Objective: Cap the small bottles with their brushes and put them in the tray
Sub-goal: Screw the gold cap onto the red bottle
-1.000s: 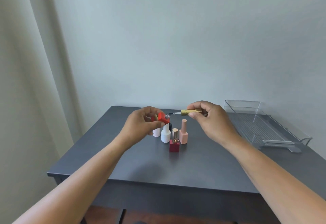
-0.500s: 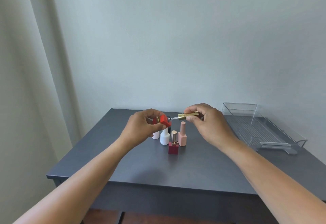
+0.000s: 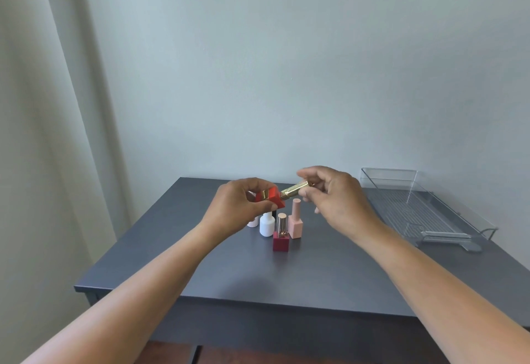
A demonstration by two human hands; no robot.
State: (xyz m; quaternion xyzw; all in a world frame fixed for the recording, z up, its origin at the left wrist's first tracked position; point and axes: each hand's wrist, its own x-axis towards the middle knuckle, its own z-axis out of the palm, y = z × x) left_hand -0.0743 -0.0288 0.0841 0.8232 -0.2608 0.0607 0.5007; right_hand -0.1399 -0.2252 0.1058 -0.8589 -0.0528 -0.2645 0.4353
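My left hand (image 3: 239, 205) grips a small red square bottle (image 3: 271, 197), tilted, above the table. My right hand (image 3: 334, 194) pinches a gold brush cap (image 3: 295, 189) whose end meets the red bottle's neck; the brush itself is hidden. Below them stand a dark red bottle with a gold cap (image 3: 281, 239), a pink bottle (image 3: 295, 224), a white bottle (image 3: 266, 224) and another white bottle (image 3: 252, 223) partly hidden behind my left hand. The clear tray (image 3: 430, 214) sits at the table's right with nothing in it.
The dark grey table (image 3: 258, 277) stands against a pale wall, its front edge near me. A light curtain (image 3: 43, 134) hangs at the left. A small dark item (image 3: 274, 214) shows behind the white bottle.
My right hand moved left and brought the gold cap to the red bottle; the brush, visible earlier, has gone into the bottle's neck. Both hands rose slightly.
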